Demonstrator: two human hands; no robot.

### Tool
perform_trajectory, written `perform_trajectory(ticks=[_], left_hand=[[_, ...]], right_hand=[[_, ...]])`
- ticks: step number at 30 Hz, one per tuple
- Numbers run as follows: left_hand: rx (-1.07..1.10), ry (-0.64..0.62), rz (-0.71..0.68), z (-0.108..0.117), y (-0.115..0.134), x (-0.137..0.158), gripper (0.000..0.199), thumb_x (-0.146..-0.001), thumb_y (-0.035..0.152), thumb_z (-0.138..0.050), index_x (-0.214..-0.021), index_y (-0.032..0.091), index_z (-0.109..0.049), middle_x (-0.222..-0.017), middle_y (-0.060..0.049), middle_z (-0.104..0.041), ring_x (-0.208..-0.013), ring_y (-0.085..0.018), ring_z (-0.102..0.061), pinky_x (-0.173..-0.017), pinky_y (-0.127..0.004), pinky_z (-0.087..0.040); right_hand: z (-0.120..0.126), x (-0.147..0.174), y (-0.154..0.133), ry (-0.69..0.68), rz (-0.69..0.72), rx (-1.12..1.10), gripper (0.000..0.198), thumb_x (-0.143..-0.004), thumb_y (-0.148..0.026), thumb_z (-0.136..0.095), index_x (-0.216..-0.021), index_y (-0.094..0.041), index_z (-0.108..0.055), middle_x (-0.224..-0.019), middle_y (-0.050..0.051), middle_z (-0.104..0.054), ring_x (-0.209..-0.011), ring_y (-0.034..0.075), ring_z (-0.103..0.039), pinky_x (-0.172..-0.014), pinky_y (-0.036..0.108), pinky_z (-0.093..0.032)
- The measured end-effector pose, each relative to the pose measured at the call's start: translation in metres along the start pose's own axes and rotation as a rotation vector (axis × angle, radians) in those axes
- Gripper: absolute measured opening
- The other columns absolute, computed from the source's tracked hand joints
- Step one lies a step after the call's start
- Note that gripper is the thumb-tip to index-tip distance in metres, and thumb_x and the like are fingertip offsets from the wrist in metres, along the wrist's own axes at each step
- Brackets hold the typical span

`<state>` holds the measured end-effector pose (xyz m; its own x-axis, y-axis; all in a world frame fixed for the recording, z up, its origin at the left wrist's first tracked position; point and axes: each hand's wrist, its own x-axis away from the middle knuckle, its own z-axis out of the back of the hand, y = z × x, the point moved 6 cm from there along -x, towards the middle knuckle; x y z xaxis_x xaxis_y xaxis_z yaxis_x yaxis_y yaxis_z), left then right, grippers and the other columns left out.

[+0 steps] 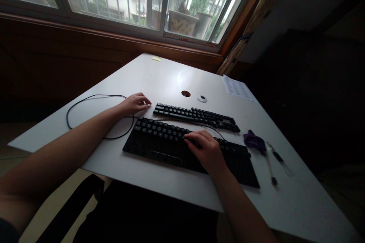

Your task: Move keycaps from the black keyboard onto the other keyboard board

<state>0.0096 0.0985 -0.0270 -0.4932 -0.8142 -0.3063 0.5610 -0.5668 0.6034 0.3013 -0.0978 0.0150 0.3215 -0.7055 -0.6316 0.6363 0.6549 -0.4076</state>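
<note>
A black keyboard [165, 155] lies near the front edge of the white table, with keycaps along its left part and a barer dark area to the right. My right hand [207, 148] is over its middle, thumb and fingertips pinched on a keycap at the end of the fitted keys. Just beyond, loose black keycaps [196, 115] are laid out in rows like a keyboard. My left hand [137, 103] rests on the table beside the left end of those rows, fingers loosely curled and apart, holding nothing visible.
A black cable [68, 112] loops under my left forearm. To the right lie a purple cloth [254, 141], a small brush [269, 169] and a wire keycap puller [278, 157]. Farther back are a cable hole [186, 93], its white cover [202, 98] and printed paper [238, 88].
</note>
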Motion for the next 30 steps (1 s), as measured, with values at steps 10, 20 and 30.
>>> perform_trajectory(ticks=[10, 20, 30], left_hand=[[0.010, -0.002, 0.008, 0.000, -0.002, 0.000, 0.041, -0.087, 0.055, -0.066, -0.101, 0.019, -0.081, -0.104, -0.008, -0.066, -0.082, -0.018, -0.066, -0.082, -0.034, -0.056], [0.011, -0.009, 0.000, -0.001, 0.001, 0.000, 0.036, -0.088, 0.049, -0.066, -0.101, 0.019, -0.081, -0.102, -0.008, -0.064, -0.083, -0.019, -0.066, -0.083, -0.034, -0.055], [0.027, -0.016, -0.022, -0.001, 0.000, 0.000, 0.038, -0.089, 0.051, -0.067, -0.102, 0.018, -0.081, -0.101, -0.008, -0.064, -0.084, -0.019, -0.066, -0.083, -0.033, -0.055]], right_hand=[[-0.009, 0.002, -0.013, -0.079, 0.150, 0.140, 0.022, -0.098, -0.013, -0.065, -0.113, -0.026, -0.073, -0.099, 0.006, -0.077, -0.087, 0.023, -0.068, -0.081, 0.040, -0.060], [-0.011, 0.003, -0.006, -0.071, 0.072, 0.052, 0.015, -0.097, -0.014, -0.069, -0.105, -0.025, -0.075, -0.094, 0.005, -0.073, -0.089, 0.023, -0.064, -0.081, 0.041, -0.059], [-0.009, 0.004, -0.003, -0.055, 0.048, 0.055, 0.016, -0.095, -0.016, -0.073, -0.107, -0.025, -0.076, -0.096, 0.006, -0.072, -0.091, 0.024, -0.065, -0.083, 0.041, -0.059]])
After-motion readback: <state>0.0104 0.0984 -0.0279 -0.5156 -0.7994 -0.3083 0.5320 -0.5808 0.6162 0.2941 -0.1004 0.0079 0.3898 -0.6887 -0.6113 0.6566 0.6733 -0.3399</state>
